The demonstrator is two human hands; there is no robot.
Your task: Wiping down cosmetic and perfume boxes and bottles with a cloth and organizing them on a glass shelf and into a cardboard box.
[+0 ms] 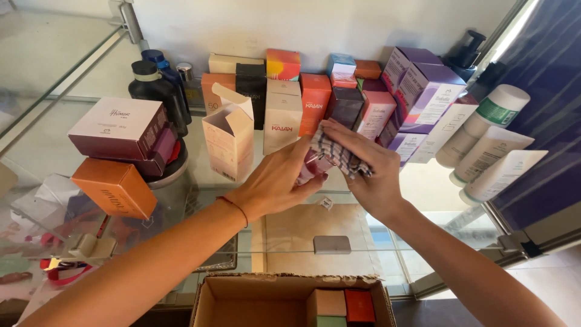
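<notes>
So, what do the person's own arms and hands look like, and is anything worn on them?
Both arms are bare, with no sleeves in view. The left hand has a thin red-orange cord bracelet around its wrist. The right hand shows no bracelet, watch or glove. No rings are visible on either.

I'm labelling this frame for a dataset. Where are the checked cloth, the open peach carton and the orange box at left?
checked cloth (pixel 340 155), head view, middle of its fabric.
open peach carton (pixel 229 145), head view, front panel.
orange box (pixel 115 188), head view, top face.
</notes>
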